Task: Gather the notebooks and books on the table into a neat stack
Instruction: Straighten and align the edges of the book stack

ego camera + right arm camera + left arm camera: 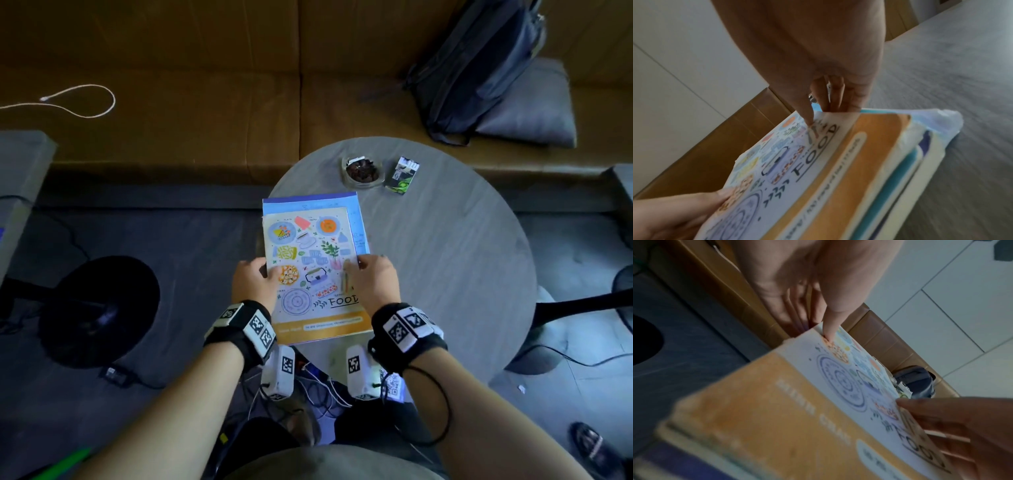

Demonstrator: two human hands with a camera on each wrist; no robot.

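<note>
Gripping: both hands clamp one stack [313, 270] of books from its two long sides, held out over the near left edge of the surface [445, 260].
Left hand [255, 282]: thumb laid on the top cover by the pizza drawing, fingers curled under the stack's left edge; in the left wrist view the thumb tip [831, 331] presses the cover while the other fingers go beneath.
Right hand [375, 282]: thumb on the cover just above the word FOOD, fingers wrapped under the right edge; the right wrist view shows the thumb [807, 113] on top and the fingers hooked below.
Top book [797, 170]: white cover with coloured food drawings, an orange band along the near end.
Under it: a blue book [308, 202] juts out past the far end and right side; the right wrist view shows several more layers, white, teal and dark blue, with edges not lined up.
Stack pose: whether it touches the surface I cannot tell.
Far edge of surface: a glass ashtray [362, 170] with dark contents, and just beside it on the right a cigarette pack [402, 176].
Beyond the surface: a brown sofa [205, 102] with a dark backpack [479, 68] leaning on a grey cushion [534, 113], and a white cable [85, 102] looped on the seat.
</note>
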